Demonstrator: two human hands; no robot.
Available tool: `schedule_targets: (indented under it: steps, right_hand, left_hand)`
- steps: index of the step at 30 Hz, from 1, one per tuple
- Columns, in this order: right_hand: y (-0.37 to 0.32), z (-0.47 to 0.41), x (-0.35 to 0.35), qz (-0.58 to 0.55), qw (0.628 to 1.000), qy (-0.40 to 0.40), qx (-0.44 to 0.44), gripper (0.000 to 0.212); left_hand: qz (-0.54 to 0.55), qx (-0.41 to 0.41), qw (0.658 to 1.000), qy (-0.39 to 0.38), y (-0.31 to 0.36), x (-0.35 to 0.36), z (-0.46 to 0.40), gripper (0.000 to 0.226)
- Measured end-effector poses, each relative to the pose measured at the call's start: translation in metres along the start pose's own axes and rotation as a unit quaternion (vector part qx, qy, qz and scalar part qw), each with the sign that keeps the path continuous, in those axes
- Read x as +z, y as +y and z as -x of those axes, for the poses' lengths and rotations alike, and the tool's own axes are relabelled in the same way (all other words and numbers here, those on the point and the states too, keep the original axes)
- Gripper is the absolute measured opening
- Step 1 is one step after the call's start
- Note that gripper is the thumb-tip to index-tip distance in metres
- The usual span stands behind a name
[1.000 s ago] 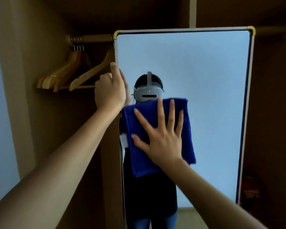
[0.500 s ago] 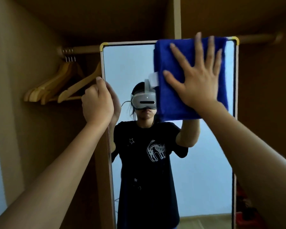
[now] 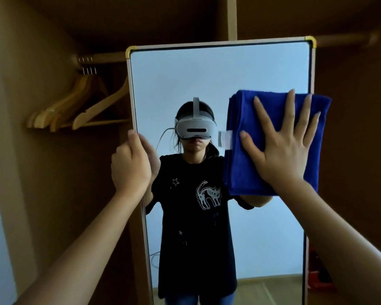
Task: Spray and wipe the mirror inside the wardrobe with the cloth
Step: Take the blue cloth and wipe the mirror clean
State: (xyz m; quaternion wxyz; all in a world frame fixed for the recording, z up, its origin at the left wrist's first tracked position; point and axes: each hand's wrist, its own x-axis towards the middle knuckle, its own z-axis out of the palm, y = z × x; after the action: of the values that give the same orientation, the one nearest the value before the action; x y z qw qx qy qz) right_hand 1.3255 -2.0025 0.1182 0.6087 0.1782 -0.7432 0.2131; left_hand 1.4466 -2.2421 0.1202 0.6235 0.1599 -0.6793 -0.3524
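A tall mirror (image 3: 218, 80) with a pale frame and yellow corner caps stands inside the wooden wardrobe. A folded blue cloth (image 3: 246, 164) with a white label lies flat against the glass at the mirror's right edge, about mid-height. My right hand (image 3: 284, 148) presses on the cloth with straight, spread fingers. My left hand (image 3: 130, 166) grips the mirror's left frame edge, fingers curled round it. No spray bottle is in view.
Several wooden hangers (image 3: 75, 106) hang on the rail (image 3: 106, 58) left of the mirror. The wardrobe side wall (image 3: 42, 150) stands at the left, a vertical divider (image 3: 231, 16) rises above the mirror. A red object (image 3: 317, 269) sits low behind the mirror's right edge.
My right hand swept the cloth from the mirror's left-centre up to the top right corner, then down along the right edge. My left hand kept its grip on the left frame.
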Motion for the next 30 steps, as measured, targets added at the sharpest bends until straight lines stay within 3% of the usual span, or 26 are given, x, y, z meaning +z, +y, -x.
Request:
schedule_targets:
  steps: [9, 14, 20, 30]
  right_hand:
    - [-0.012, 0.079, 0.011, -0.002, 1.000, -0.029, -0.007, 0.068]
    - [-0.022, 0.024, 0.001, -0.014, 0.998, -0.046, -0.051, 0.067]
    - [-0.056, -0.021, -0.002, -0.030, 0.999, -0.019, 0.028, 0.064]
    - [-0.083, 0.175, 0.032, -0.008, 0.994, -0.073, -0.075, 0.067]
  left_hand:
    - [-0.026, -0.026, 0.998, -0.042, -0.043, -0.006, 0.049, 0.044]
    - [-0.035, -0.021, 0.995, -0.089, -0.059, -0.016, 0.067, 0.044]
    - [-0.033, -0.028, 0.993, -0.106, -0.067, -0.023, 0.081, 0.043]
    - [-0.009, -0.012, 0.995, -0.100, -0.072, -0.024, 0.088, 0.040]
